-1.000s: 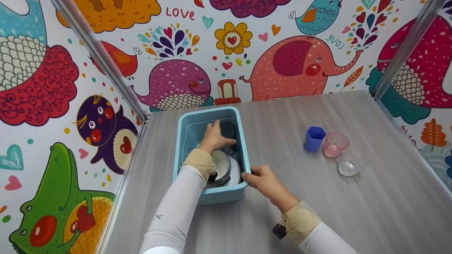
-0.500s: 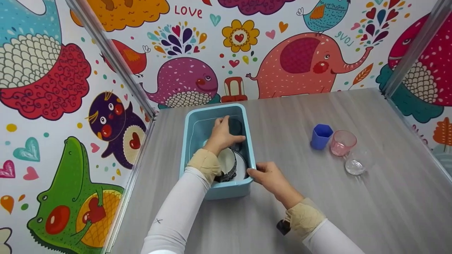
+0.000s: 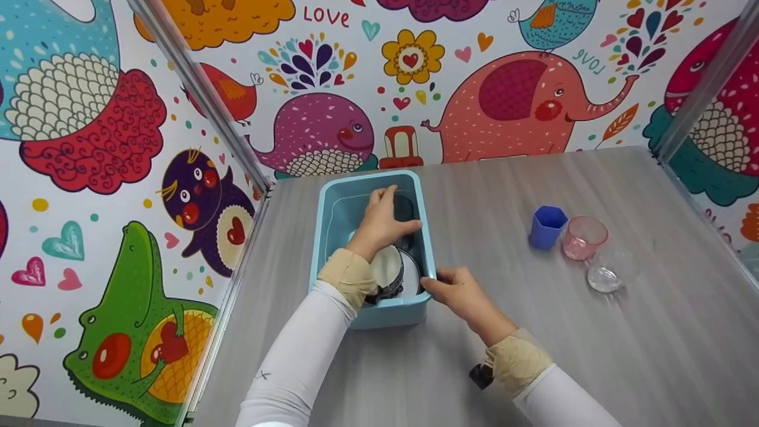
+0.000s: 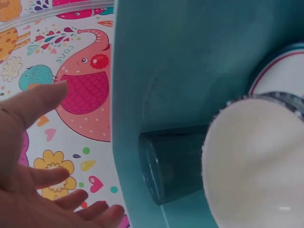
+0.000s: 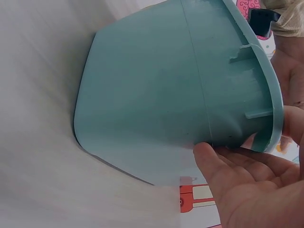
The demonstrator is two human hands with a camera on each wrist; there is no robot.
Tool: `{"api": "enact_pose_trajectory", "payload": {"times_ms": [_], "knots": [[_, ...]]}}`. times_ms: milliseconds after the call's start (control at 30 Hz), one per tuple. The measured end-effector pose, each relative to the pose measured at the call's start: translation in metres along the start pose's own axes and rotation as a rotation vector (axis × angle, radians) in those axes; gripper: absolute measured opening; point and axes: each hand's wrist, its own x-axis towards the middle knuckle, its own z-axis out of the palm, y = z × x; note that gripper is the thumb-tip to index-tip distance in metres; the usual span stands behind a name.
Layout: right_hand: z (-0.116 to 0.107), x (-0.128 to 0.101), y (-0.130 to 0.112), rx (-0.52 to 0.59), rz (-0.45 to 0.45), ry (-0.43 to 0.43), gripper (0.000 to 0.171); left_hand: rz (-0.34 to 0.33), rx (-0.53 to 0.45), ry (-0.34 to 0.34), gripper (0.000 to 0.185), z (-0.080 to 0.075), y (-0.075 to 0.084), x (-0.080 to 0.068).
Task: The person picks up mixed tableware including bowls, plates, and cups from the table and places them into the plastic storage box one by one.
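A dark tinted glass (image 3: 405, 211) lies on its side in the far part of a light blue tub (image 3: 327, 225), which stands on the grey worktop (image 3: 533, 344) close to its left edge and just in front of the cartoon-printed back wall (image 3: 504, 101). The left hand (image 3: 382, 222) reaches down into the tub over this glass; in the head view its grip bends around the glass, while the left wrist view shows the fingers (image 4: 33, 102) spread and loose with the glass (image 4: 173, 161) lying beyond them, so whether the grip actually clasps it cannot be told. Nearer in the tub, white bowls with dark rims (image 3: 391, 274) stand stacked on edge, partly hidden by the left wrist, and the pale inside of one bowl (image 4: 256, 161) fills the right of the wrist view. The right hand (image 3: 459, 290) rests at the tub's near right corner, its grip curled over the rim (image 5: 270, 114) with the thumb against the outer wall. Well to the right on the worktop stand a blue cup (image 3: 547, 226), a pink tumbler (image 3: 584, 238) just beside it, and a clear glass (image 3: 611, 270) just nearer and to the right.
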Motion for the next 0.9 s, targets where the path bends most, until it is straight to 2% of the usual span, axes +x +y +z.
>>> {"api": "enact_pose_trajectory", "payload": {"times_ms": [200, 400, 533, 700, 900], "knots": [[-0.002, 0.0, 0.0, 0.005, 0.031, -0.01, 0.027, 0.019, 0.005, -0.027, 0.095, 0.003, 0.01, -0.009], [-0.002, -0.002, 0.0, -0.022, 0.008, -0.026, 0.033, 0.033, -0.006, -0.038, 0.094, 0.006, 0.014, -0.016], [0.0, -0.003, 0.001, -0.047, -0.014, -0.001, 0.037, 0.034, -0.025, -0.041, 0.094, 0.008, 0.016, -0.019], [0.001, -0.004, 0.004, -0.085, -0.041, 0.029, 0.052, 0.025, -0.044, -0.058, 0.095, 0.012, 0.018, -0.023], [-0.006, -0.004, 0.006, -0.114, -0.06, 0.07, 0.059, 0.014, -0.042, -0.08, 0.096, 0.017, 0.019, -0.026]]}}
